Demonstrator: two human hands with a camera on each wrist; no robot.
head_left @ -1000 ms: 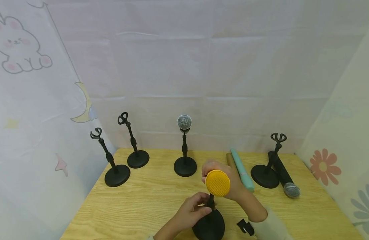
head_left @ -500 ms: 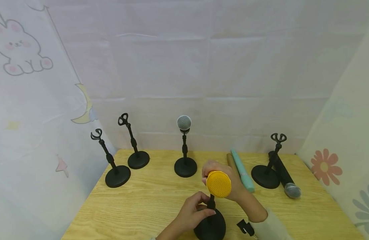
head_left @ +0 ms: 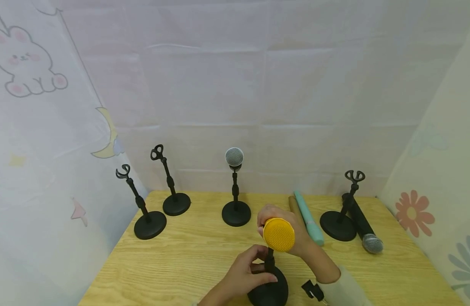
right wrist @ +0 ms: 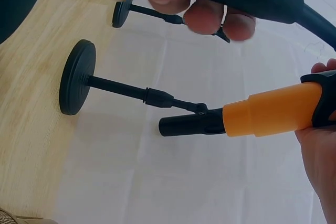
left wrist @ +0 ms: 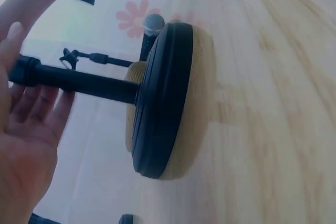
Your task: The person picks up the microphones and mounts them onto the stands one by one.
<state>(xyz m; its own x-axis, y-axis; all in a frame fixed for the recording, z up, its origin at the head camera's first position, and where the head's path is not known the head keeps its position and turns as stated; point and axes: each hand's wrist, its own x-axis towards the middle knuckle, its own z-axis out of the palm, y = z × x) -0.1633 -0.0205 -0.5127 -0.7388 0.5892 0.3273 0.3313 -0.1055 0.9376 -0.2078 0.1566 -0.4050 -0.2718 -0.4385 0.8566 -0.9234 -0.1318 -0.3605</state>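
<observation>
My left hand [head_left: 242,274] grips the upright of a black tabletop microphone stand [left wrist: 86,82] at the near edge, thumb reaching down over its round base [head_left: 271,293]. Above, my right hand [head_left: 299,236] holds a microphone with a yellow mesh head [head_left: 279,235]. Its orange body [right wrist: 273,111] shows in the right wrist view, with the stand's black clip [right wrist: 319,98] around it beside my palm. The left hand's fingers [right wrist: 205,17] curl round the upright there too. The yellow head hides the top of the stand in the head view.
Two stands with bare clips [head_left: 148,223] [head_left: 176,203] stand left. A stand [head_left: 236,212] at back centre bears a silver-headed microphone [head_left: 234,157]. Right are a teal rod [head_left: 310,221], a brown rod-like piece [head_left: 294,207], another stand [head_left: 338,225] and a black microphone [head_left: 366,229].
The left thumb has slid slightly lower and to the right over the base. The held stand has shifted a little to the right. The right hand keeps its hold with hardly any movement.
</observation>
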